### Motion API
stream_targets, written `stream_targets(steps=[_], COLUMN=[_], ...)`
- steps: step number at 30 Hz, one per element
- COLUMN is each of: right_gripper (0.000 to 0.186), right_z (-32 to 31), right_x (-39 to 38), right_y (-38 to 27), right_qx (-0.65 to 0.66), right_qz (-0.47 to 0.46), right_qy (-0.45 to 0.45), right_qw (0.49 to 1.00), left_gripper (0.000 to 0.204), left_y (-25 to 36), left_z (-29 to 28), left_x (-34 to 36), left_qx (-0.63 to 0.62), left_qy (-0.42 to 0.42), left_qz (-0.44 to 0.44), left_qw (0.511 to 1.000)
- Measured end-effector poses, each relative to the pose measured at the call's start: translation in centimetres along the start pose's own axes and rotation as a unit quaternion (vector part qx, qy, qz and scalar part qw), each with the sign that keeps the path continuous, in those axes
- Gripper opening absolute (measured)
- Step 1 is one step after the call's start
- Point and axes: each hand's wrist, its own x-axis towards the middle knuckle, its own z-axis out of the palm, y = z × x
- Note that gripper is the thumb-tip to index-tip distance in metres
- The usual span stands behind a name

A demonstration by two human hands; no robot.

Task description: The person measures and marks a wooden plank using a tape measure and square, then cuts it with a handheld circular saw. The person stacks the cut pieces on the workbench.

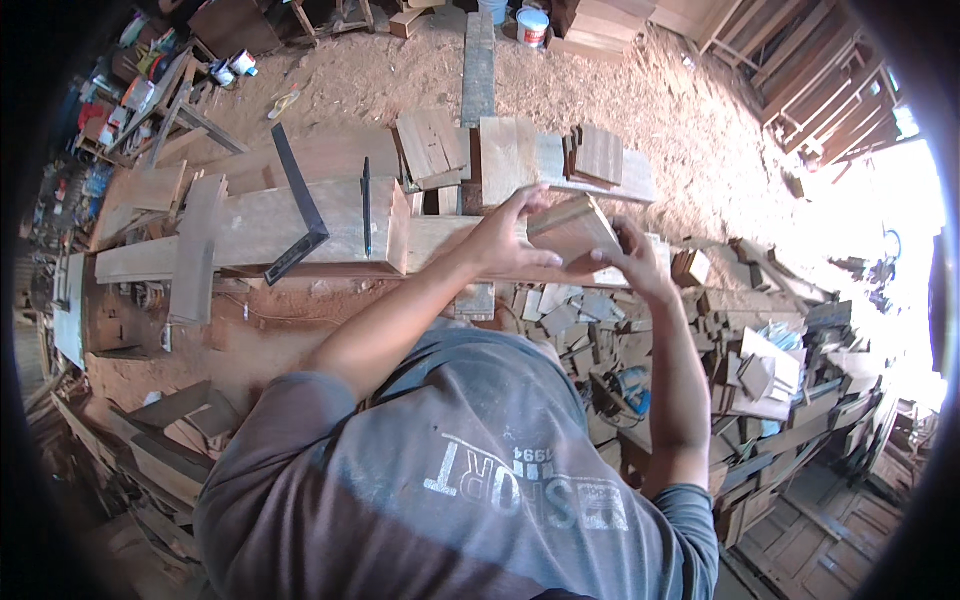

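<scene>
Holding a wooden block (575, 238) up between left hand (500, 240) and right hand (640, 262), over the planks (430, 235). Curling fingers of both part-open round opposite ends, with thumbs toward near face; can't tell how firmly. Looks like inspecting or lining up by hand, with black square (298, 182) resting to the left on thick timber (345, 228). Probably calls next for keeping both ends level while turning or lowering.

The right hand (643, 264) covers part of the wooden block's (572, 238) right end; the lower edge cuts off the grey shirt (340, 490), the upper edge a pale-blue bucket (493, 9); glare (926, 190) swallows the far right
</scene>
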Motion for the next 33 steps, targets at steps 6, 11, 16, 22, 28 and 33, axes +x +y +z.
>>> stream_targets(steps=[6, 11, 16, 22, 28, 33], right_gripper=[0.078, 0.071, 0.059, 0.052, 0.080, 0.080], right_z=[4.1, 8.3, 10.5, 11.6, 11.0, 11.6], right_x=[-2.5, -4.1, -5.0, -5.9, -6.6, -6.8], right_y=[0.8, -0.4, -1.2, -0.5, 2.6, 1.0], right_qx=[0.231, 0.347, 0.396, 0.408, 0.412, 0.462], right_qz=[-0.012, 0.012, 0.046, 0.070, 0.084, 0.092], right_qy=[-0.002, 0.036, 0.080, 0.122, 0.098, 0.076], right_qw=[0.973, 0.937, 0.914, 0.902, 0.902, 0.879], left_gripper=[0.073, 0.065, 0.068, 0.071, 0.072, 0.080], left_y=[5.0, 6.0, 6.8, 7.1, 7.4, 5.4], left_z=[0.2, -1.0, -1.8, -1.5, -1.1, -1.2], left_x=[-2.6, -2.9, -2.8, -2.9, -3.0, -3.5], left_qx=[-0.168, -0.158, -0.103, -0.099, -0.122, -0.394], left_qy=[0.078, 0.080, 0.091, 0.096, 0.086, -0.034], left_qz=[-0.059, -0.075, -0.077, -0.092, -0.115, -0.184], left_qw=[0.981, 0.981, 0.988, 0.986, 0.982, 0.900])
